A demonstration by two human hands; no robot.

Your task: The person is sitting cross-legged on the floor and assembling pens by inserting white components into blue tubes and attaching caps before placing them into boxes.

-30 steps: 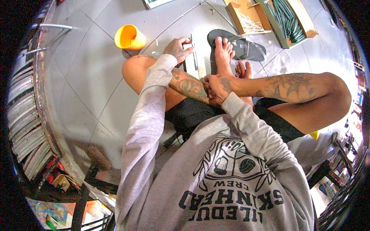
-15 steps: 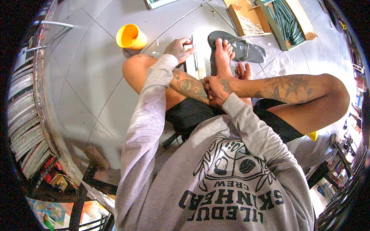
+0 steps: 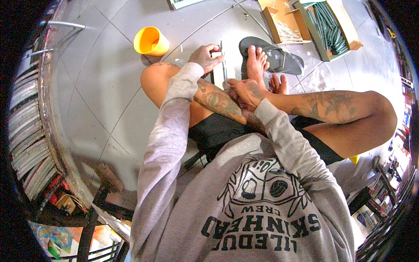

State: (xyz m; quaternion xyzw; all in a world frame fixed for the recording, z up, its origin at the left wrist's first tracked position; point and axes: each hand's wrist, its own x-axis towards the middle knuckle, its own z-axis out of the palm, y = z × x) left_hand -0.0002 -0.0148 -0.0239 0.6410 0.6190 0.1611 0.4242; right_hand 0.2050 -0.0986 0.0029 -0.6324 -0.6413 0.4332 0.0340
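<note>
My left hand pinches a thin dark stick, pen-like in shape, near its upper end. The lower end of the stick meets the closed fingers of my right hand, whose fingertips are partly hidden by each other and by my shin. Below the stick lies a flat white strip, between my left hand and my bare foot. A yellow cup stands on the floor to the left of my left hand.
A black flip-flop lies under and beside my foot. Beyond it are an open cardboard box with small pale pieces and a longer box full of dark green sticks. At far left runs a stacked rack. Grey tiles form the floor.
My right hand has shifted up to the lower end of the stick, its thumb and fingers now nearer to it. My left hand keeps its pinch. The whole view has shifted slightly.
</note>
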